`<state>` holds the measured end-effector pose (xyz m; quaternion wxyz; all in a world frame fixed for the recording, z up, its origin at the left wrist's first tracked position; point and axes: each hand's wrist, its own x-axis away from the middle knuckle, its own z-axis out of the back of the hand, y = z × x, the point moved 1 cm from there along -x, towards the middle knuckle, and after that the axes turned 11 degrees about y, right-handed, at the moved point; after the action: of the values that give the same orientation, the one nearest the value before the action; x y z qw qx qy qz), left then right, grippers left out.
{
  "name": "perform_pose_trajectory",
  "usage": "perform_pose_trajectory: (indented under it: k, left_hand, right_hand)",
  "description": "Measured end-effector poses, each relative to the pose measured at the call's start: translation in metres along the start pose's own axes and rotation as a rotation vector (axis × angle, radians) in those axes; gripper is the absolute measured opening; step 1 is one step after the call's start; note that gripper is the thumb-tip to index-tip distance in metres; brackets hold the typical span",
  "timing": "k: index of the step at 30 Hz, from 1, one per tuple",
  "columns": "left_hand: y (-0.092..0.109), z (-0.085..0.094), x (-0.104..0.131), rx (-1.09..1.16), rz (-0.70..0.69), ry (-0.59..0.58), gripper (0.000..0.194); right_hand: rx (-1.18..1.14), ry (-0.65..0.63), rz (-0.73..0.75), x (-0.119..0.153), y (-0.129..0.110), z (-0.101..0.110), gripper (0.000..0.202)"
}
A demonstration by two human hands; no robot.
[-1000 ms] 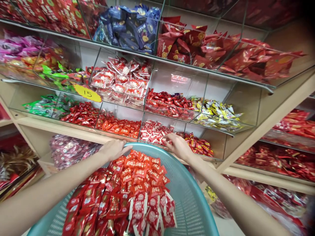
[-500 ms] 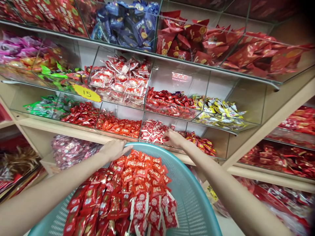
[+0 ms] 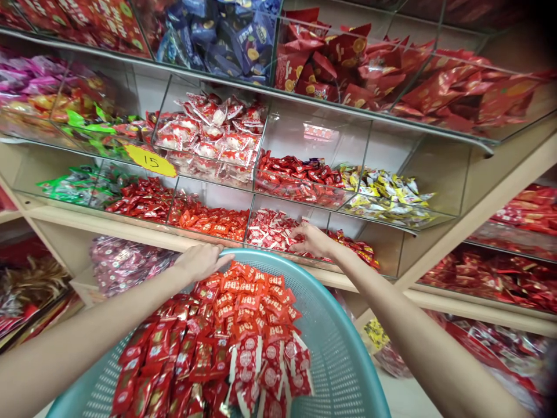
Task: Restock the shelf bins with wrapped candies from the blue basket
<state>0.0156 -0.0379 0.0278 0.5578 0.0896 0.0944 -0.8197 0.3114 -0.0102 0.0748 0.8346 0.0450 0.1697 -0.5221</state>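
My left hand (image 3: 203, 262) is closed on the far rim of a teal plastic basket (image 3: 343, 337), thumb lying along the edge. Inside the basket are orange-red packets (image 3: 248, 299), darker red and gold packets (image 3: 165, 348) and red-and-white packets (image 3: 272, 366). Over the lowest shelf bin, my right hand (image 3: 310, 239) reaches among small red-and-white candies (image 3: 272, 228). Its fingers are bent and somewhat apart at the right side of that pile, and I see nothing held in them.
Clear-fronted bins rise above, with blue packets (image 3: 226, 43), large red packets (image 3: 339, 64) and yellow candies (image 3: 391, 188). A yellow price tag (image 3: 150, 160) hangs on a shelf edge. Wooden shelf boards (image 3: 108, 230) run behind the basket; bagged goods lie below.
The fingers of my right hand have spread a little at the candy pile. My left hand stays on the rim. The view has shifted slightly.
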Motion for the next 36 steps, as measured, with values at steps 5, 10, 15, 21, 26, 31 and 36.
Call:
perform_pose_trajectory:
  k: [5,10,15,21,26,31,36]
  left_hand:
    - [0.000,-0.001,0.000,-0.041,-0.027,0.009,0.064]
    - [0.002,0.000,0.000,-0.060,-0.033,0.020,0.065]
    - [0.003,0.002,-0.001,-0.041,-0.027,0.013,0.066]
    - [0.002,0.001,0.000,-0.050,-0.030,0.034,0.065]
    - [0.003,0.002,0.001,-0.054,-0.020,0.033,0.064]
    - [0.004,0.003,0.001,-0.056,-0.013,0.029,0.064]
    - [0.004,0.003,0.002,-0.066,-0.024,0.052,0.064]
  right_hand:
    - [-0.254,0.128,-0.062,0.010,-0.007,0.017,0.023]
    - [-0.444,0.084,-0.045,0.048,-0.041,0.030,0.024]
    - [-0.346,-0.179,0.110,0.112,-0.083,0.016,0.014]
    - [0.000,-0.370,0.189,0.157,-0.104,0.006,0.017]
    - [0.089,-0.435,0.212,0.164,-0.115,-0.002,0.023]
    - [0.243,-0.367,0.313,0.168,-0.124,-0.023,0.027]
    - [0.323,-0.251,0.335,0.167,-0.122,-0.028,0.039]
